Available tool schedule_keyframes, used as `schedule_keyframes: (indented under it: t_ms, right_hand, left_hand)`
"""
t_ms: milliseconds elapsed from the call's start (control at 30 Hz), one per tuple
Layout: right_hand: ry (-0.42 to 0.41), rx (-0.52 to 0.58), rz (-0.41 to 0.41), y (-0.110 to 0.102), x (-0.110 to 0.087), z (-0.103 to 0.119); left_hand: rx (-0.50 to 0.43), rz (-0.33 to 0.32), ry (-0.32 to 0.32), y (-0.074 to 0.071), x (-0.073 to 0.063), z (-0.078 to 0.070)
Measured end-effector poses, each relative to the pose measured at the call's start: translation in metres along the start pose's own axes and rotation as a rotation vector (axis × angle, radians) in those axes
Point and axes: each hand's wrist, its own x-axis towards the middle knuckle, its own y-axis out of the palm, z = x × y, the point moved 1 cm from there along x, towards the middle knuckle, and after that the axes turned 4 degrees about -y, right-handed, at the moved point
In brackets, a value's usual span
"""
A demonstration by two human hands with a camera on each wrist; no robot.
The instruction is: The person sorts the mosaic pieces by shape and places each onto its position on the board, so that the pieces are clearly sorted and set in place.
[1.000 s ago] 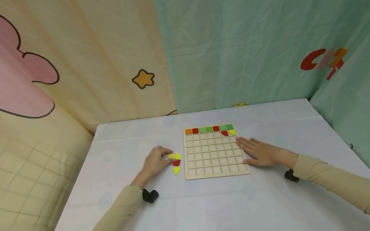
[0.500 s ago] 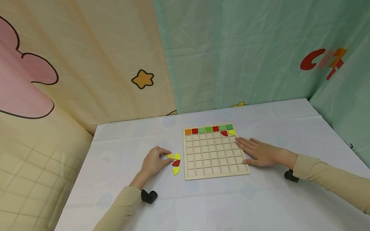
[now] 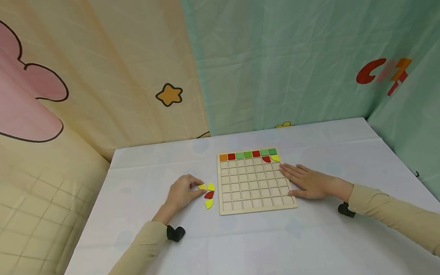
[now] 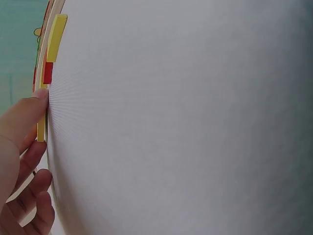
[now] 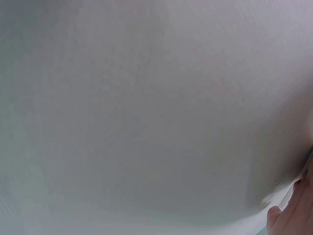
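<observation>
My left hand (image 3: 180,194) pinches a yellow piece (image 3: 202,187) between thumb and fingers, low over the cloth left of the board. Beside it lie another yellow piece (image 3: 211,187), a red piece (image 3: 209,195) and a further yellow leaf-shaped piece (image 3: 209,204). In the left wrist view the thumb presses on the edge of the held yellow piece (image 4: 40,134). A wooden grid board (image 3: 241,211) lies flat in the middle. My right hand (image 3: 310,183) rests with extended fingers at the board's right edge. Only part of that hand (image 5: 293,215) shows in the right wrist view.
Square tiles in orange, red and green fill the board's top row. Below them at the right sit a red piece (image 3: 266,159) and a yellow piece (image 3: 275,158). A white cloth (image 3: 258,250) covers the table, with printed curtains (image 3: 283,52) behind and at the sides.
Hands and pieces hold nearly the same places throughout. The whole view shifts only slightly, with the left hand a touch further left in it.
</observation>
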Motion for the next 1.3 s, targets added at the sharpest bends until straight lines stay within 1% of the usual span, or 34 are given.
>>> schedule_keyframes:
  t_ms: [100,267,467,667,967,1167,1300]
  right_hand:
    - [-0.004,-0.001,-0.010,0.000,-0.001,0.000]
    - [-0.013,0.005,-0.028,0.001,-0.001,0.000]
    - [0.003,0.002,0.000,0.001,0.000,0.000]
    - [0.004,-0.002,0.003,0.001,-0.001,0.001]
    - [-0.029,0.007,-0.058,0.001,-0.002,0.002]
    - [-0.029,0.010,-0.058,0.002,-0.002,0.000]
    - [-0.013,0.004,-0.024,0.001,-0.001,0.001]
  left_hand:
    - [0.022,-0.007,0.019,-0.001,0.001,0.000]
    - [0.043,-0.021,0.034,-0.002,0.000,0.000]
    - [0.071,-0.036,0.060,-0.003,0.000,0.000]
    - [0.092,-0.053,0.086,-0.004,-0.001,0.000]
    - [0.079,-0.082,0.113,-0.007,-0.001,-0.002]
    - [0.051,-0.092,0.131,-0.009,0.002,-0.007]
    - [0.054,-0.083,0.132,-0.009,0.006,-0.012]
